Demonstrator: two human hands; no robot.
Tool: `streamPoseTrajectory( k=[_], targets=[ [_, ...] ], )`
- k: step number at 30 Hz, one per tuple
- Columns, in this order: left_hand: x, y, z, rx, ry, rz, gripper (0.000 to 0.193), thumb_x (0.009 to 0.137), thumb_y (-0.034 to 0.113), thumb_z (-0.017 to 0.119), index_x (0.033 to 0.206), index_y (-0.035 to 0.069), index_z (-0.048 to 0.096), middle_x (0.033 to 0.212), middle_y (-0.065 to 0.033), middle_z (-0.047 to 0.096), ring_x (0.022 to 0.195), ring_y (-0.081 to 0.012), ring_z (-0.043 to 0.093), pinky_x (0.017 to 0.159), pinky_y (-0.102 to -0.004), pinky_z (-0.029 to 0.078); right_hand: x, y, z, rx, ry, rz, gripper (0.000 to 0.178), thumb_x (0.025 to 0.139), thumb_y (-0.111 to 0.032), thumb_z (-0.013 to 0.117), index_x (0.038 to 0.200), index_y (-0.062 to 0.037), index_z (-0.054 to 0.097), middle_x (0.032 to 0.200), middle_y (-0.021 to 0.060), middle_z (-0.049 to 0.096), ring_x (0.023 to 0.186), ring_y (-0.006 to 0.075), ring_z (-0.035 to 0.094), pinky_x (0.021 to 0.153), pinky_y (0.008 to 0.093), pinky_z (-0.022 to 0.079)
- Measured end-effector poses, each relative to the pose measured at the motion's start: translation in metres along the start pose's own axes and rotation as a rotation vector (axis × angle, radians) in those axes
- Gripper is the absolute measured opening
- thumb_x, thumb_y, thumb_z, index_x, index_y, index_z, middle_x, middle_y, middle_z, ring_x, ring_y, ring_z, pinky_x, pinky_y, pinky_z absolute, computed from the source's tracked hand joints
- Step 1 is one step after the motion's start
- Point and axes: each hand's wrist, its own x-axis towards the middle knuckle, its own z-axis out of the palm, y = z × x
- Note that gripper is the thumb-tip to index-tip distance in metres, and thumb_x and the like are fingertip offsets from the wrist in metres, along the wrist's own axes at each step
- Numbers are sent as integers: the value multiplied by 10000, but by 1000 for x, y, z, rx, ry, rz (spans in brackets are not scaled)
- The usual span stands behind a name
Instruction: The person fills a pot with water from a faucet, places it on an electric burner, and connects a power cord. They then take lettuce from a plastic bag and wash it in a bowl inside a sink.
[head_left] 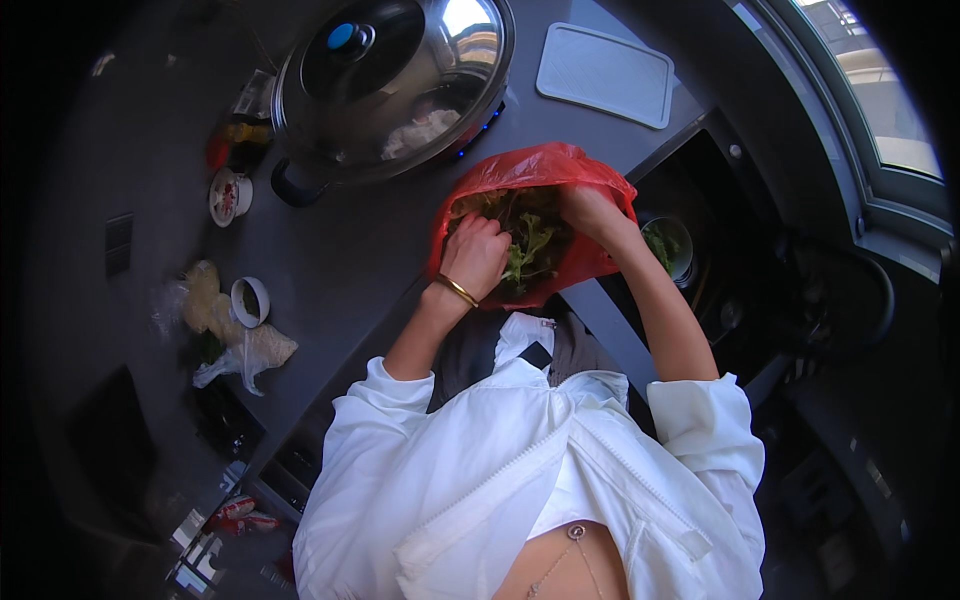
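Note:
A red plastic bag (530,165) gapes open in front of me at the counter's edge, with leafy greens (535,245) inside it. My left hand (477,255), a gold bangle at its wrist, reaches into the left of the bag's mouth. Its fingers are curled beside the stems, and the fingertips are hidden, so what they grip does not show. On the other side, my right hand (592,212) goes into the bag just under its upper rim. Its fingers are out of sight among the shadows and plastic.
A large lidded pan (400,130) stands beyond the bag, pale food under its glass. To its right lies a white board (605,75). A bowl with greens (667,248) sits in the sink area. Small bowls (250,302) and plastic-wrapped food (262,350) are at left.

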Motion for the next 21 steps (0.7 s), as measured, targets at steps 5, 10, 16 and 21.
streamPoseTrajectory(
  k=[5,10,16,21],
  targets=[
    [1,-16,1,136,155,-130,75,705,94,552,707,34,597,747,-124,547,803,-279,527,856,-384,386,-9,13,3,-148,-87,16,201,781,-86,471,959,-72,563,963,146,576,945,318,531,777,366,434],
    [10,-14,7,169,158,-93,95,715,77,514,724,43,602,782,-130,551,839,-279,520,880,-382,366,-12,36,8,173,-75,257,240,762,-126,555,986,-42,577,963,169,585,922,319,550,774,363,440],
    [12,-4,5,42,200,-63,150,710,68,550,852,58,599,830,-122,551,894,-278,517,921,-389,339,-27,-31,-57,649,-427,359,96,799,-53,579,879,-7,552,768,75,598,747,199,610,642,287,503],
    [3,18,-24,-140,229,-41,287,750,94,595,1033,55,565,1007,-117,558,1016,-250,515,959,-372,330,-48,-39,-77,1304,-372,687,136,815,-154,584,875,-33,566,743,35,596,604,91,584,556,248,514]
  ],
)
